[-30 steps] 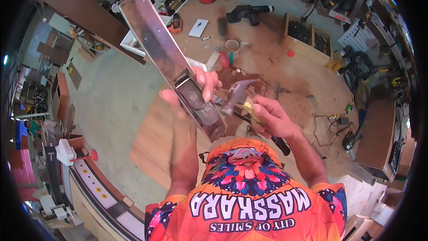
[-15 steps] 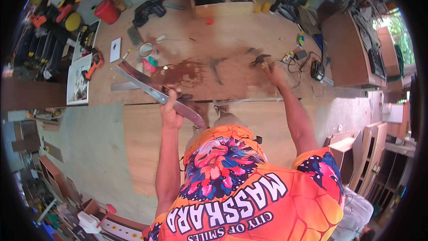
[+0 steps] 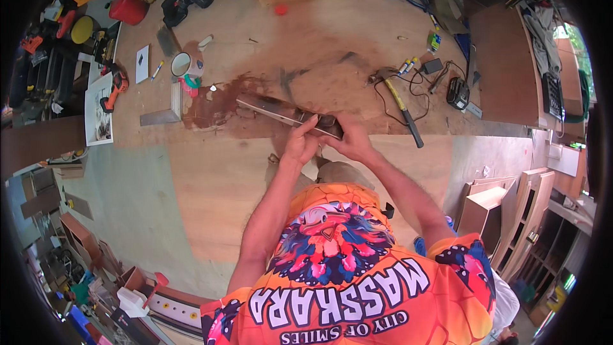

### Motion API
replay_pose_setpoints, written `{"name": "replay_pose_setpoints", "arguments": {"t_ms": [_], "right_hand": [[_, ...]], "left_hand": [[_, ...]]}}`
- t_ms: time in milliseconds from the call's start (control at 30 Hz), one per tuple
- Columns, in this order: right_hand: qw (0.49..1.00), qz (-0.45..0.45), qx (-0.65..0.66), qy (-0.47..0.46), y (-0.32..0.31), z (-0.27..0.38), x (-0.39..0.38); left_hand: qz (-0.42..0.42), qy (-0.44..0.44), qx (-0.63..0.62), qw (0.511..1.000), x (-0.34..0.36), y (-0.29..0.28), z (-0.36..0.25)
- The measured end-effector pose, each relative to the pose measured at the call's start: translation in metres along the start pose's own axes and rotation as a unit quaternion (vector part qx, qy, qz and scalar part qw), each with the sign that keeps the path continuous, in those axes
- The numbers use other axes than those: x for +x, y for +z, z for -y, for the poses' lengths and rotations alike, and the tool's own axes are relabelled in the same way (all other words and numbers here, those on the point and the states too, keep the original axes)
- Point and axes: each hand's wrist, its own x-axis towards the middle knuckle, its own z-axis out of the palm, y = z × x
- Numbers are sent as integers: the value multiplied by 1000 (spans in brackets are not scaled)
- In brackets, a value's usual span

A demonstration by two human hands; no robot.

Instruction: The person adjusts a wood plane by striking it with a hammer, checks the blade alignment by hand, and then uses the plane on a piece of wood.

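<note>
We tag left to right: orange drill [image 3: 116,92], metal square [image 3: 159,117], mug [image 3: 182,65], all on the workbench [image 3: 345,33]. Next, the hand plane [image 3: 276,108], over the bench's near edge, long end pointing left. We have the left hand [image 3: 302,144] curled closed on its near side, the right hand [image 3: 351,138] closed round its right end. Further right, we note the hammer [image 3: 401,107], lying unheld.

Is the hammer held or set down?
Set down: the hammer lies on the bench, away from both hands, which grip the plane.
</note>
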Motion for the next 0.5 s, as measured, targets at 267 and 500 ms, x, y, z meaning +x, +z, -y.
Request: {"name": "replay_pose_setpoints", "arguments": {"t_ms": [267, 500], "right_hand": [[969, -180, -137, -102, 25, -49, 30], [953, -204, -209, -76, 60, -39, 43]], "left_hand": [[-157, 48, 347, 923, -3, -11, -7], [-225, 132, 564, 784, -19, -18, -38]]}}
